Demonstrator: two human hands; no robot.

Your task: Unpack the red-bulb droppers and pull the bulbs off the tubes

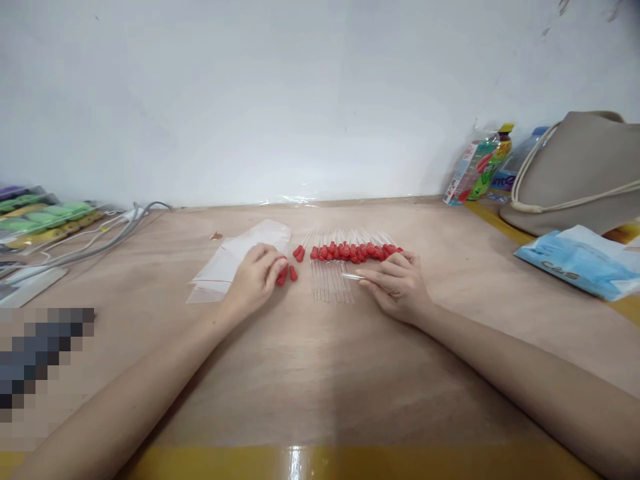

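Note:
My left hand (pixel 255 277) is closed at the edge of a plastic bag, its fingertips pinching a red rubber bulb (pixel 283 259). Loose red rubber bulbs (pixel 293 273) lie just beside those fingers. In my right hand (pixel 400 283), thumb and fingers grip a thin clear glass tube (pixel 353 276) pointing left. Between the hands, droppers with red bulbs (pixel 345 251) lie in a row, their glass stems pointing to the wall. Nearer me, several bare glass tubes (pixel 327 283) lie side by side. My fingers partly hide the held bulb.
Clear plastic bags (pixel 215 270) lie under and behind my left hand. Cables (pixel 125 230) and packs of green and yellow items (pixel 55 217) are at the left. Bottles (pixel 480 167), a grey bag (pixel 580 173) and a blue tissue pack (pixel 570 263) stand or lie at the right.

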